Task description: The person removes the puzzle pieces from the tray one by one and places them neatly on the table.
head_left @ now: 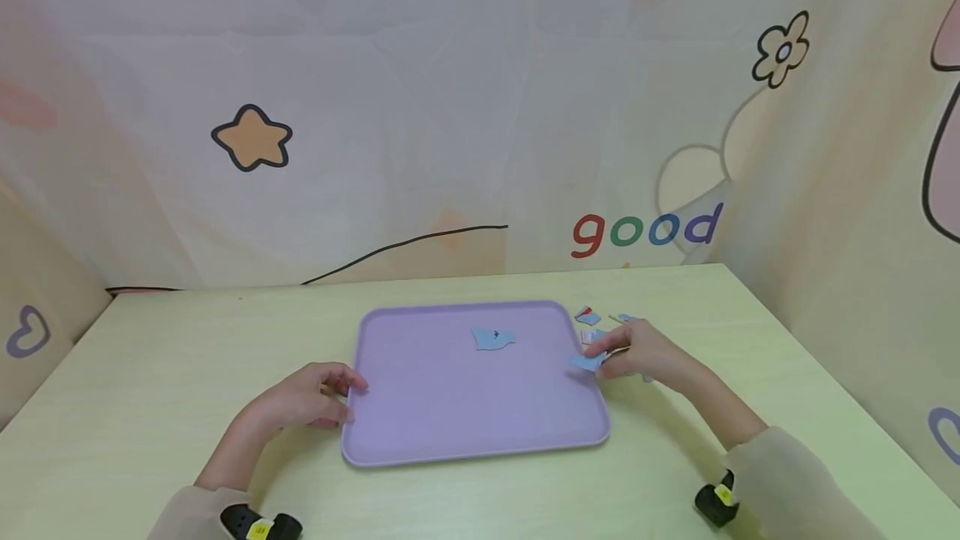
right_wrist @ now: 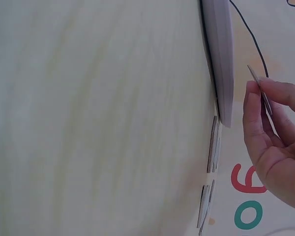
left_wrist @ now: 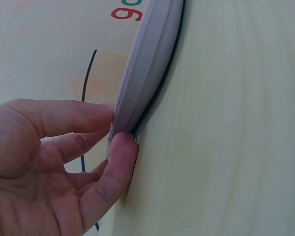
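A light purple tray (head_left: 450,411) lies on the table. My left hand (head_left: 318,394) grips its left edge; in the left wrist view, finger and thumb pinch the tray's side wall (left_wrist: 150,64). Over the tray's right rim, my right hand (head_left: 643,352) holds a light blue puzzle piece (head_left: 587,362) between thumb and fingers. That same piece (right_wrist: 252,73) appears edge-on, thin and tilted, in the right wrist view. Another blue puzzle piece (head_left: 492,339) with a small dark mark rests on the tray's upper part.
Several loose pieces lie right of the tray, among them a blue and red piece (head_left: 588,316); the right hand partly covers others. From the right wrist they show as thin stacks (right_wrist: 213,145). A printed curtain (head_left: 360,148) stands behind the pale table (head_left: 187,357).
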The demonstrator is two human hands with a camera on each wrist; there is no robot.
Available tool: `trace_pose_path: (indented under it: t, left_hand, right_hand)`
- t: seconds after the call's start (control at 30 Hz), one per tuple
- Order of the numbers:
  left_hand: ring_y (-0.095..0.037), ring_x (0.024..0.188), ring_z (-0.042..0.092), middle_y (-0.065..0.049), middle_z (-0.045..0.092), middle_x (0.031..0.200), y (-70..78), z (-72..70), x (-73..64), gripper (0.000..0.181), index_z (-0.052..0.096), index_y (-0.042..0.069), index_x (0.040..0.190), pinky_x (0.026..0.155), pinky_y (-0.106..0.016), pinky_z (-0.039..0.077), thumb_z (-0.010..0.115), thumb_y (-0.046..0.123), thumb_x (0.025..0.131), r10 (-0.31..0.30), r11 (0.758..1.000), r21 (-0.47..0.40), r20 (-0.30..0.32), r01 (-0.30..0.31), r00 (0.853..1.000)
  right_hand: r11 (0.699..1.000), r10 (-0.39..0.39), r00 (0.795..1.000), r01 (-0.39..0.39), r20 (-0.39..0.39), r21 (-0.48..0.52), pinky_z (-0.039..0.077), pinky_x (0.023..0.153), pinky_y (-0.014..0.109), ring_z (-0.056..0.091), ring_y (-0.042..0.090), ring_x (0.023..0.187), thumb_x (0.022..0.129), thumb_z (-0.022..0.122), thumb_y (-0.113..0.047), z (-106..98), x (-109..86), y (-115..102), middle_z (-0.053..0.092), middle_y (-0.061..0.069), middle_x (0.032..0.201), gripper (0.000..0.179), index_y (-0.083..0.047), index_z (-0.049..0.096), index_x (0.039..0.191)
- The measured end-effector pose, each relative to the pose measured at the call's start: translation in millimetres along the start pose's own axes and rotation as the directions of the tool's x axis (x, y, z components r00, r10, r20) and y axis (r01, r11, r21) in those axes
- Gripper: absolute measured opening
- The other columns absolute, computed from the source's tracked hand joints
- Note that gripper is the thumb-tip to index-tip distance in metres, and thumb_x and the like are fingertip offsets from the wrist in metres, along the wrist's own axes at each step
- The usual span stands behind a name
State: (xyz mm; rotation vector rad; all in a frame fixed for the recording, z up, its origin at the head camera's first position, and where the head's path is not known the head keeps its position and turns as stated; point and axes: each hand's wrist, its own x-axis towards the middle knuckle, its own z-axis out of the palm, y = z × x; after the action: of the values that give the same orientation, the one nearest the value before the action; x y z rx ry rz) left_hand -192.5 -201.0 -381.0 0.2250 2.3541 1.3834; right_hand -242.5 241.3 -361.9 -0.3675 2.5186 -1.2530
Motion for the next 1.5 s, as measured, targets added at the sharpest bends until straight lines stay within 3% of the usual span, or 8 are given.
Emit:
trace_pose_path:
  t: [0.23,0.7,1.5]
  left_hand:
    - [-0.020,0.085,0.049,-0.009,0.048,0.094,-0.7,-0.5,-1.4,0.034,0.057,-0.003,0.107,0.070,-0.035,0.051,0.066,-0.002,0.075,0.010,1.000,-0.008,0.013,-0.010,1.000]
    - [-0.020,0.085,0.048,-0.009,0.048,0.094,-0.8,-1.5,-0.6,0.033,0.057,-0.003,0.107,0.068,-0.035,0.051,0.066,-0.002,0.075,0.011,1.000,0.000,0.010,-0.011,1.000]
    - [-0.020,0.083,0.050,-0.010,0.049,0.094,-2.1,0.0,-1.6,0.034,0.057,-0.004,0.107,0.069,-0.035,0.051,0.066,-0.003,0.075,0.018,1.000,-0.010,0.010,-0.018,1.000]
  right_hand:
    - [0.999,0.050,0.999,-0.050,0.007,0.019,0.050,0.069,0.027,0.059,0.015,0.074,0.073,0.072,-0.006,-6.8,-9.3,5.7,0.066,0.010,0.087,0.028,0.006,0.065,0.098]
    - [0.999,0.034,0.995,-0.034,0.089,-0.008,0.050,0.066,0.023,0.057,0.013,0.073,0.073,0.072,-0.004,-15.5,-23.4,14.7,0.066,0.011,0.089,0.030,0.009,0.064,0.098]
    - [0.994,0.010,0.992,0.004,0.125,-0.105,0.047,0.060,0.023,0.054,0.016,0.073,0.075,0.071,-0.007,-14.6,-24.8,19.6,0.065,0.008,0.085,0.025,0.006,0.065,0.096]
